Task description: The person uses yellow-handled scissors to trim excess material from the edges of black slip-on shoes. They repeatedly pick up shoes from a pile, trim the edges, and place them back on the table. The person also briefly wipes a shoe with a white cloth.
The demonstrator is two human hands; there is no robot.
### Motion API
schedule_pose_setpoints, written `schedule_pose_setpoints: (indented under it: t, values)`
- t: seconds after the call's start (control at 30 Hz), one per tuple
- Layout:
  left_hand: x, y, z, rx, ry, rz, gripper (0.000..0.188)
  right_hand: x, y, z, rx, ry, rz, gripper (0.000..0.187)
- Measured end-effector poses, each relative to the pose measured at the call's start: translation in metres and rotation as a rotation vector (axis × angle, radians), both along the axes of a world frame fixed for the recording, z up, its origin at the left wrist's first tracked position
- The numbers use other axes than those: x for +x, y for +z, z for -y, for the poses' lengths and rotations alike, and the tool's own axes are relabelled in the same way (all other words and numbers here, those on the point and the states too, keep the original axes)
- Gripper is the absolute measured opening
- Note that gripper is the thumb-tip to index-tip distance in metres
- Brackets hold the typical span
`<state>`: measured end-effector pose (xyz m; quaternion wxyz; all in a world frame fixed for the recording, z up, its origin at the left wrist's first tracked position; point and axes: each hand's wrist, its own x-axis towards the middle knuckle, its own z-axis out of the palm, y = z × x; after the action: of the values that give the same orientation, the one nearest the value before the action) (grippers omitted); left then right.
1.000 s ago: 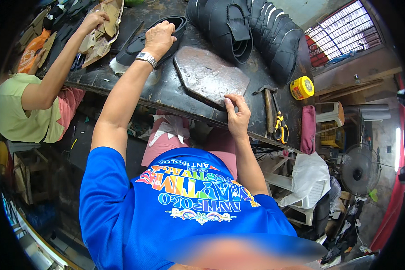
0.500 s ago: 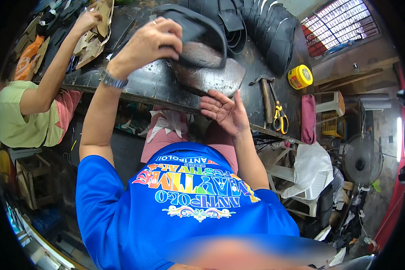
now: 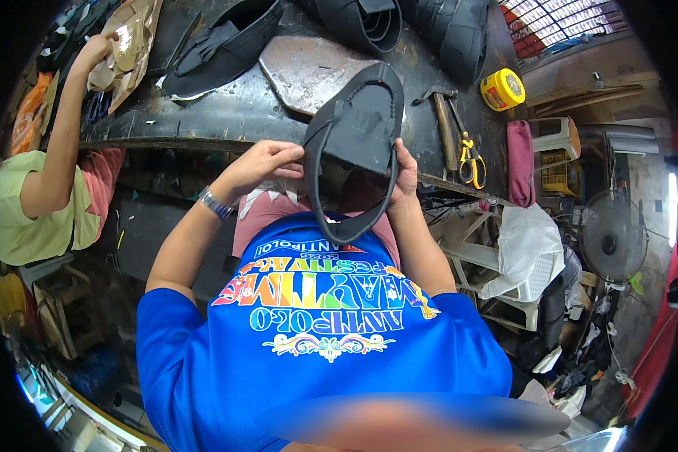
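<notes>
A black shoe upper (image 3: 363, 124) hangs upright in front of my lap, its open collar toward me and its toe over the table edge. My right hand (image 3: 405, 175) grips its right rim, with the thumb showing on the edge. At the left rim, my left hand (image 3: 267, 167) has its fingers closed against the edge, partly hidden behind it. Just beyond the toe lies a worn brown slab (image 3: 305, 69) on the dark workbench (image 3: 226, 119).
Black uppers (image 3: 222, 49) and a stacked row of more (image 3: 452, 38) sit farther back. A hammer (image 3: 446, 132), yellow-handled scissors (image 3: 471, 162) and a yellow tub (image 3: 502, 90) stand at right. Another person's hand (image 3: 98, 51) works over cardboard at far left.
The upper has come down from above the slab toward my lap, and the slab is uncovered. My right hand, open before, now grips the upper; my left hand has lowered with it.
</notes>
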<state>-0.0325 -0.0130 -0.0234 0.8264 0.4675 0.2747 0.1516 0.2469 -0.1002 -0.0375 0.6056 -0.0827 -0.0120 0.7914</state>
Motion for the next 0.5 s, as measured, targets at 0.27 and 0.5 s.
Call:
schedule_pose_setpoints:
  t: [0.27, 0.5]
  values:
    - [0.034, 0.021, -0.049, -0.192, 0.100, 0.173, 0.041, -0.004, 0.003, -0.012, 0.072, 0.074, 0.502, 0.048]
    - [0.046, 0.037, -0.076, 0.264, -0.021, -0.008, 0.035, 0.040, 0.034, -0.054, 0.242, 0.053, 0.663, 0.049]
